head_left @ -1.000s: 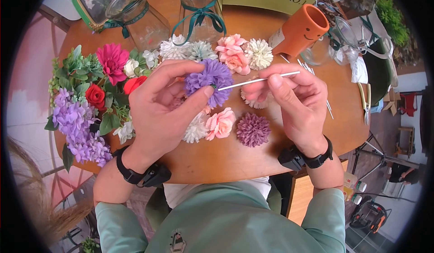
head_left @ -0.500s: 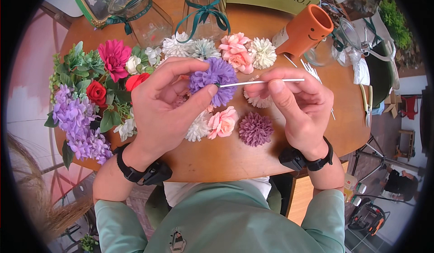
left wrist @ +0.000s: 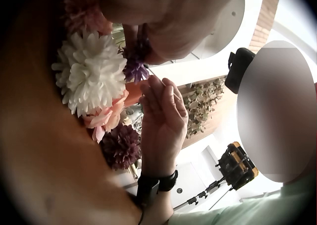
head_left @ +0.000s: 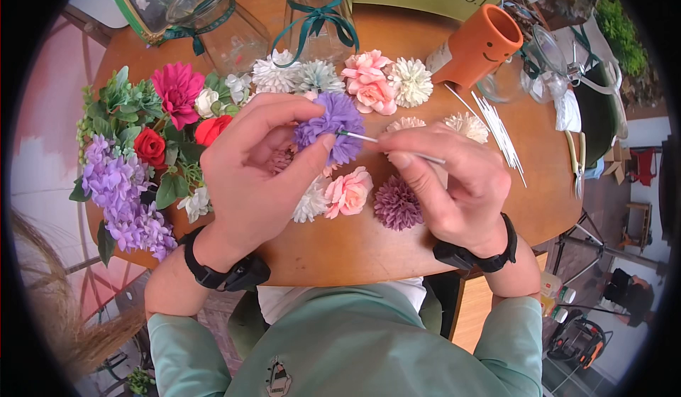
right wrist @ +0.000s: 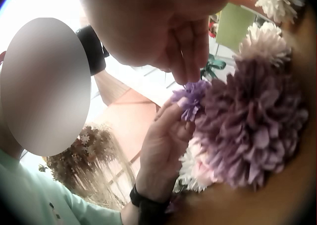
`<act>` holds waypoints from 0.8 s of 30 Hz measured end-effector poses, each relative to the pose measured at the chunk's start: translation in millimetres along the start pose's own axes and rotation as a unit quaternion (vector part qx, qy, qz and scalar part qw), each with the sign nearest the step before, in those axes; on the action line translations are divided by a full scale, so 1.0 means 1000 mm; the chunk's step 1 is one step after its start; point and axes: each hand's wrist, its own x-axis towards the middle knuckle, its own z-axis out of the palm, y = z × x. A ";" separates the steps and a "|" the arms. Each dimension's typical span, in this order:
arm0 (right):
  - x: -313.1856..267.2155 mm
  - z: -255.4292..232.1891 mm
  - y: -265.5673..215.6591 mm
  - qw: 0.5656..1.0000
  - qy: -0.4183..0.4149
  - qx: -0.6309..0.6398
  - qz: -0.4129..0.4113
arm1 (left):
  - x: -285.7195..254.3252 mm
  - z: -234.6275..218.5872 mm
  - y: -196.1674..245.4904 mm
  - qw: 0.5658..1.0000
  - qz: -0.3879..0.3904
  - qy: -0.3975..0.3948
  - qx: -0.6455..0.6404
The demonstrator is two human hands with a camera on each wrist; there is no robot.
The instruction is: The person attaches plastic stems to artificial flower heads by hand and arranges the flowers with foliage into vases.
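Thumb and fingers of my left hand (head_left: 248, 173) pinch a purple artificial flower head (head_left: 344, 113), its back turned to the right. A thin white stick (head_left: 364, 138) meets the small green base (head_left: 342, 133) at the flower's centre. My right hand (head_left: 457, 188) grips this stick between thumb and forefinger, close to the flower, and the stick's tail shows beyond the fingertips. The right wrist view also shows the purple flower (right wrist: 190, 98) at the left fingertips. Below the hands lie a pink flower (head_left: 349, 193), a white flower (head_left: 310, 202) and a mauve pompom flower (head_left: 397, 204).
Several white sticks (head_left: 500, 133) lie to the right, near pliers (head_left: 576, 157). At the back stand two glass vases (head_left: 316, 31) and an orange smiling pot (head_left: 482, 46). Red, magenta and lilac flowers (head_left: 117, 184) with leaves fill the left side. More flower heads (head_left: 372, 81) lie beyond the hands.
My right hand has slid left along the stick towards the flower, and the stick now slants down to the right. The left hand holds the purple flower nearly still.
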 end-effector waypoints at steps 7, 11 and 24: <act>0.001 0.004 -0.001 1.000 0.014 -0.016 -0.008 | 0.002 -0.002 -0.001 0.986 0.123 0.019 0.108; -0.003 0.007 -0.010 0.988 -0.035 0.046 0.144 | 0.003 -0.007 0.005 0.945 0.224 0.005 0.238; -0.006 0.009 -0.008 0.924 -0.066 0.217 0.309 | 0.001 -0.005 -0.005 0.959 0.178 -0.056 0.213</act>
